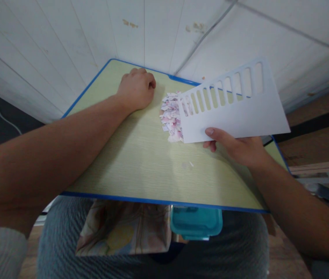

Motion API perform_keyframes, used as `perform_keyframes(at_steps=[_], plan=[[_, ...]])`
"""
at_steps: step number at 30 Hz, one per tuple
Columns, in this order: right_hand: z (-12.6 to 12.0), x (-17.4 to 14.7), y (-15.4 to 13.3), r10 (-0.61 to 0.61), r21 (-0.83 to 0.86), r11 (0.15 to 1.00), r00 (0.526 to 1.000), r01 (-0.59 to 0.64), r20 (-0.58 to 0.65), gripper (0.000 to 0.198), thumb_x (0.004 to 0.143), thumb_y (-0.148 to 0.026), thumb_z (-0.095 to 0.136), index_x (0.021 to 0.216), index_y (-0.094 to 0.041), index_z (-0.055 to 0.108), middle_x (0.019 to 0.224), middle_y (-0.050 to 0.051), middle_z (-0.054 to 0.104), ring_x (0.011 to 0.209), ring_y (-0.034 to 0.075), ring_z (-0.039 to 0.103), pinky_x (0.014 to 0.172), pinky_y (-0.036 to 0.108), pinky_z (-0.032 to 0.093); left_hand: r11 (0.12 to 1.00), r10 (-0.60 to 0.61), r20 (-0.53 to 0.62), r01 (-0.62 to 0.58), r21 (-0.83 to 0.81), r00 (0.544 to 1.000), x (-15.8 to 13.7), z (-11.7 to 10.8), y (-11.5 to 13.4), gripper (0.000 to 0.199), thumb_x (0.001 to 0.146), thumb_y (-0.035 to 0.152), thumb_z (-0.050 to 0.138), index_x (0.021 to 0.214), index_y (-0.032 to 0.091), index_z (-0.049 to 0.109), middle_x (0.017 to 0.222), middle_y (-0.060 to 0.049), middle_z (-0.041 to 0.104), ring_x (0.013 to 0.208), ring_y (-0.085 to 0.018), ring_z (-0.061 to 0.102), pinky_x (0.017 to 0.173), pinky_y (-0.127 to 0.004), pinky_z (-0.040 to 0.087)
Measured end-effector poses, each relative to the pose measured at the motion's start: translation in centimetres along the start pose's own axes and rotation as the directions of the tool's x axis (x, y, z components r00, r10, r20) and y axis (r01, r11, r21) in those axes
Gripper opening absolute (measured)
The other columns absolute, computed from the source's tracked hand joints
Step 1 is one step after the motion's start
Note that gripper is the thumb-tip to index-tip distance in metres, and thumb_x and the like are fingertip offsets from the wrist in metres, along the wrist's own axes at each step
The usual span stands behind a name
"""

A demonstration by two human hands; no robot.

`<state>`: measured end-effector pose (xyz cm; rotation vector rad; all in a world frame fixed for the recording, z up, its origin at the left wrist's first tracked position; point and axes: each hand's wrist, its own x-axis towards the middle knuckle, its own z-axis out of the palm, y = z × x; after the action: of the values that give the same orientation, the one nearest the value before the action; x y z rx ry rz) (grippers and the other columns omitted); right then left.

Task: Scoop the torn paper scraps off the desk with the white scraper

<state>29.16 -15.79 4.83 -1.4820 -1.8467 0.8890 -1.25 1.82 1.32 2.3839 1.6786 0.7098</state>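
My right hand (235, 147) grips a white card with a row of cut-out slots (234, 118) by its lower edge, thumb on top and fingers beneath. The card is tilted above the table, its left end over a heap of small pink-and-white paper-like pieces (171, 116). Part of that heap is hidden under the card, and some shows through its leftmost slots. My left hand (138, 87) rests on the table to the left of the heap, fingers curled into a loose fist, nothing visible in it.
The pale yellow table (141, 162) has a blue rim and stands against a white panelled wall (74, 35) with a grey cable (205, 37). Below its front edge are a teal plastic container (196, 221) and a patterned cloth (129, 228) by my lap. A small clear scrap (191, 164) lies near the middle.
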Motion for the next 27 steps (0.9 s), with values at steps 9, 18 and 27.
perform_keyframes(at_steps=[9,18,27], plan=[[0.4,0.2,0.2,0.009,-0.001,1.0,0.999,-0.009,0.036,0.054,0.104,-0.072,0.083,0.071,-0.03,0.075,0.071,0.006,0.075,0.069,0.028,0.07,0.077,0.045,0.066,0.998,-0.02,0.012,0.021,-0.067,1.0,0.3,0.3,-0.4,0.039,0.102,0.054,0.063,0.13,0.04,0.086,0.13,-0.005,0.082,0.147,-0.039,0.056,0.131,-0.058,0.043],[0.0,-0.5,-0.3,-0.019,0.005,1.0,0.997,0.019,0.07,0.055,0.105,-0.067,0.084,0.067,-0.028,0.074,0.068,0.006,0.075,0.07,0.028,0.072,0.078,0.045,0.068,1.0,-0.004,0.006,0.005,-0.031,1.0,0.0,0.0,-0.1,0.041,0.102,0.053,0.058,0.126,0.041,0.088,0.14,-0.005,0.08,0.145,-0.041,0.057,0.129,-0.066,0.044],[0.3,-0.7,-1.1,-0.017,-0.02,1.0,0.995,0.019,0.094,0.058,0.102,-0.073,0.083,0.065,-0.03,0.07,0.069,0.006,0.077,0.07,0.028,0.075,0.074,0.043,0.07,0.999,-0.014,0.022,0.015,-0.04,1.0,0.0,-0.1,-0.1,0.043,0.1,0.055,0.056,0.127,0.044,0.088,0.143,-0.003,0.079,0.145,-0.04,0.055,0.13,-0.064,0.043]])
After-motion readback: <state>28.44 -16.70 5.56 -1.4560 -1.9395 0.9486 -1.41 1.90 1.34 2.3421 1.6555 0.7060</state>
